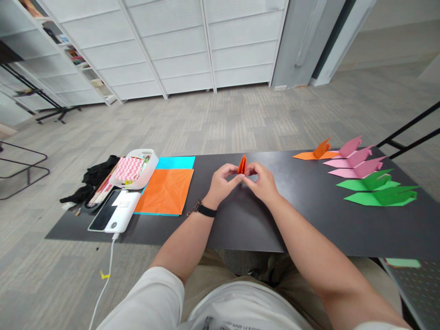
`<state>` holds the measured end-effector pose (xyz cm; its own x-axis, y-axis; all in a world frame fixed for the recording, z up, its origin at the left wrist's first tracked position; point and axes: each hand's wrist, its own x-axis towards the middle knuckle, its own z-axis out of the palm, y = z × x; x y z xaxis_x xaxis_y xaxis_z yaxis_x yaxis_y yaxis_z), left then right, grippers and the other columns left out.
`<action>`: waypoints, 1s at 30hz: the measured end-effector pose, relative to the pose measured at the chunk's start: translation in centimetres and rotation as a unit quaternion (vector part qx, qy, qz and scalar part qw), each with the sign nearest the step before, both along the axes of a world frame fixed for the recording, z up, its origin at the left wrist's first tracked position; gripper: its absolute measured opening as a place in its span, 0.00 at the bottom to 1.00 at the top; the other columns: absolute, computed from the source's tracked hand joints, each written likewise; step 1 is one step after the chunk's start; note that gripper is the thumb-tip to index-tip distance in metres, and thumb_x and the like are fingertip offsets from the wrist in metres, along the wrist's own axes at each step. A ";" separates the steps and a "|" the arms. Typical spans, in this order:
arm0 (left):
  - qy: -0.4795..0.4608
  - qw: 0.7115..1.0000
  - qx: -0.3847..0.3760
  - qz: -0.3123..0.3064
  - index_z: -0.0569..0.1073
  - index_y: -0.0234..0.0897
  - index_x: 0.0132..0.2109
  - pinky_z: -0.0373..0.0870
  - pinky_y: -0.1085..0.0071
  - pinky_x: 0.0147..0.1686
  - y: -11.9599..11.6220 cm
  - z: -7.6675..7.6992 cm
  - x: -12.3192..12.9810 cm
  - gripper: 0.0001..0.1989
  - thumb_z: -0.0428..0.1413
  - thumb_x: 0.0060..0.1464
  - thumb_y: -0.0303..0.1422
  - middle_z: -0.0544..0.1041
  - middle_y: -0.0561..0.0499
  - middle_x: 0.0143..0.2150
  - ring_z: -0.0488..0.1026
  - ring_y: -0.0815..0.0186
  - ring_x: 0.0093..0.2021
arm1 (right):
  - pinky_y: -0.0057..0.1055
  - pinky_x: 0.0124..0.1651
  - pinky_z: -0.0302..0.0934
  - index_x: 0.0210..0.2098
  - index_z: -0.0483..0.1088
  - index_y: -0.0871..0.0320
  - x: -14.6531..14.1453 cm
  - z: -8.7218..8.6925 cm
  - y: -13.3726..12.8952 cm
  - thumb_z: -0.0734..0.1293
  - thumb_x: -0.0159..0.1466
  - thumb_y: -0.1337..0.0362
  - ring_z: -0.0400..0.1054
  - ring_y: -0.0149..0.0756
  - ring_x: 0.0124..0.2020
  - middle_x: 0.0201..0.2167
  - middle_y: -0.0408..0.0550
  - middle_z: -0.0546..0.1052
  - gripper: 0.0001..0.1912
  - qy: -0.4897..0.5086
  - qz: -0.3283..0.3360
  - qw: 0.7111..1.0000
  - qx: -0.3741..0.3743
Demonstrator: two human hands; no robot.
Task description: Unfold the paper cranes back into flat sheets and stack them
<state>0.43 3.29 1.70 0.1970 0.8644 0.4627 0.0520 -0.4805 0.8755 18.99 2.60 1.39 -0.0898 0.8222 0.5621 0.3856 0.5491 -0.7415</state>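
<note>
Between my two hands stands a small folded piece of orange paper (242,165), pointed at the top, above the dark table. My left hand (223,184) pinches it from the left, thumb and fingers closed on its lower part. From the other side my right hand (260,182) grips it near the bottom, its thumb tip close to the left thumb. The lower end of the paper is hidden by the fingers. To the right, a folded orange paper figure (321,150) stands in line with pink ones (359,169) and green ones (381,197).
Left on the table (240,229) lie orange sheets (168,192) over blue sheets (177,162). Beside them are a white basket (151,167) with a pink-patterned packet, a white power bank (123,215) with a cable, a phone (105,215) and a black cloth (99,174).
</note>
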 end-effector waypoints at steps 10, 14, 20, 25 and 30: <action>0.027 0.997 0.051 0.045 0.79 0.39 0.47 0.78 0.61 0.55 -0.1 0.2 -0.5 0.12 0.60 0.68 0.43 0.83 0.44 0.49 0.81 0.60 0.50 | 0.43 0.47 0.72 0.39 0.77 0.50 0.4 1.2 -0.2 0.70 0.70 0.61 0.76 0.42 0.40 0.38 0.48 0.81 0.03 -0.022 0.022 0.999 0.039; 0.056 0.995 0.076 0.039 0.81 0.40 0.48 0.77 0.57 0.57 -0.7 1.1 -0.4 0.10 0.61 0.68 0.41 0.85 0.44 0.49 0.82 0.59 0.51 | 0.48 0.54 0.73 0.42 0.77 0.48 0.5 1.3 -0.1 0.72 0.67 0.62 0.76 0.47 0.51 0.47 0.51 0.80 0.04 0.000 0.012 0.999 0.047; 0.070 0.990 0.120 0.037 0.82 0.42 0.44 0.77 0.56 0.57 -0.8 2.2 -0.6 0.09 0.61 0.68 0.41 0.85 0.45 0.49 0.81 0.60 0.52 | 0.47 0.57 0.71 0.54 0.75 0.48 0.9 1.1 0.1 0.71 0.67 0.64 0.77 0.45 0.52 0.50 0.50 0.82 0.16 0.009 0.031 0.999 0.028; 0.087 0.987 0.117 0.073 0.81 0.41 0.47 0.77 0.59 0.55 -0.9 2.0 -0.4 0.10 0.65 0.64 0.41 0.84 0.45 0.47 0.81 0.60 0.50 | 0.43 0.48 0.70 0.37 0.77 0.50 0.9 1.3 0.0 0.70 0.69 0.63 0.76 0.44 0.41 0.37 0.47 0.81 0.03 -0.016 -0.007 0.998 0.063; 0.092 0.982 0.131 0.098 0.80 0.42 0.48 0.77 0.59 0.55 -1.1 1.6 -0.4 0.07 0.64 0.65 0.35 0.84 0.46 0.48 0.81 0.60 0.50 | 0.45 0.48 0.70 0.38 0.77 0.49 0.8 1.4 -0.2 0.70 0.69 0.62 0.76 0.45 0.42 0.37 0.48 0.82 0.03 -0.017 -0.013 0.998 0.067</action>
<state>0.06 2.19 3.33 0.1407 0.7495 0.6469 0.3121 -0.6536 0.6894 19.75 2.38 2.83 -0.0913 0.7423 0.6638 0.4246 0.6320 -0.6483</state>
